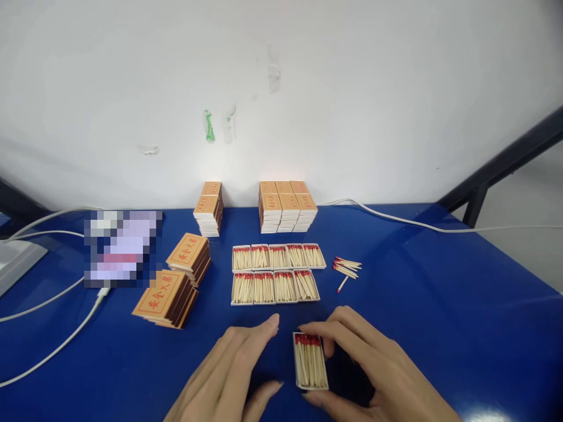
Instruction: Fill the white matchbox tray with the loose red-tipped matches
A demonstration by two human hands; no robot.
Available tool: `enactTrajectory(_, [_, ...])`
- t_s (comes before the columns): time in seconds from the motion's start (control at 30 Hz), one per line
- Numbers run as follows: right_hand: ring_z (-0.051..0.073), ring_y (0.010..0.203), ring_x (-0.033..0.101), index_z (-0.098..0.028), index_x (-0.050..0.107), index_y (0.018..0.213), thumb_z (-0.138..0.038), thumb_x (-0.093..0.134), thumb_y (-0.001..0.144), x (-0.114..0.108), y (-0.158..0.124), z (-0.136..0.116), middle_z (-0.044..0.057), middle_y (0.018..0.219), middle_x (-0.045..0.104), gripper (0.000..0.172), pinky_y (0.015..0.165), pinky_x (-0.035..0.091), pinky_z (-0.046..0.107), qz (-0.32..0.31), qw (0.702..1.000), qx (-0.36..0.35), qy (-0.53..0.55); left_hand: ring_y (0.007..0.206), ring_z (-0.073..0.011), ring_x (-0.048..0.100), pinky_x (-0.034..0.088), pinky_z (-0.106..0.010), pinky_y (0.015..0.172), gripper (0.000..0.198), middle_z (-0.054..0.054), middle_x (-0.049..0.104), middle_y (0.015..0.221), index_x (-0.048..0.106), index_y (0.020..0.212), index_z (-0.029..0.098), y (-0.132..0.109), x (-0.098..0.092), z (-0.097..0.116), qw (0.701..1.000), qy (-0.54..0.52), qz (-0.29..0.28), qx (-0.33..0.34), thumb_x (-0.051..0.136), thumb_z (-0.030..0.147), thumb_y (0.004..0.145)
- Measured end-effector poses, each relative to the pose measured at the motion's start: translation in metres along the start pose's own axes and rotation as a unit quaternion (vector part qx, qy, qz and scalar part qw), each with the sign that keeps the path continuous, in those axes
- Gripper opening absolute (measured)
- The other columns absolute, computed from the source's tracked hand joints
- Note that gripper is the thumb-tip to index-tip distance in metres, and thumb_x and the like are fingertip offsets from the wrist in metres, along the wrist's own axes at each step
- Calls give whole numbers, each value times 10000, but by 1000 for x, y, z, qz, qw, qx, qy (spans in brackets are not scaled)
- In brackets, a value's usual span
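Right hand (373, 369) pinches the filled match tray (310, 362) end to end, flat on the near worktop (440, 293), apparently to keep its matches level; left hand (233, 369) lies open just beside it, holding nothing; nine like trays (277, 272) sit in two rows beyond.

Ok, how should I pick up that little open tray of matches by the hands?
Pinch the tray by its two long side walls, coming from above. It lies flat and open-topped, so a level side grip probably keeps the matches in.
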State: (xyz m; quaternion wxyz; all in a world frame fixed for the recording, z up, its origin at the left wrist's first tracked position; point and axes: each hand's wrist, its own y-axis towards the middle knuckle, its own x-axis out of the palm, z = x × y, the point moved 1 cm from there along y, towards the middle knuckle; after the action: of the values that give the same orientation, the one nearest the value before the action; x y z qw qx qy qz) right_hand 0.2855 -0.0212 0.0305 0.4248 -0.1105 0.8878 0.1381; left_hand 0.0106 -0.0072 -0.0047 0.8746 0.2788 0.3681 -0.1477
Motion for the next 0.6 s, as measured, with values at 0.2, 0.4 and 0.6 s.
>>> enactTrajectory(0.2, [254, 1099, 801, -410, 775, 1394, -485, 880, 1020, -38, 14, 24, 31, 1263, 748, 395, 918, 705, 363, 71, 996, 33, -37, 1151, -346, 912, 788, -411, 968, 671, -3, 905, 1341, 552, 1706, 472, 9, -7, 5, 1000, -7, -15, -24, 753, 338, 1079])
enactTrajectory(0.4, [297, 1232, 738, -413, 758, 1453, -540, 808, 1066, -51, 32, 55, 58, 1385, 704, 411, 1016, 668, 450, 50, 995, 47, -71, 1038, -296, 936, 804, -350, 837, 407, -20, 938, 1178, 733, 1550, 381, 25, -11, 10, 997, -16, -41, -56, 697, 443, 1150])
enactTrajectory(0.6, [301, 1240, 705, -418, 748, 1465, -531, 797, 1077, -44, 37, 57, 53, 1367, 708, 407, 1033, 650, 484, 29, 996, 48, -74, 1004, -243, 940, 796, -294, 809, 277, -10, 944, 1132, 808, 1417, 311, 29, -10, 12, 997, -10, -41, -60, 681, 365, 1177])
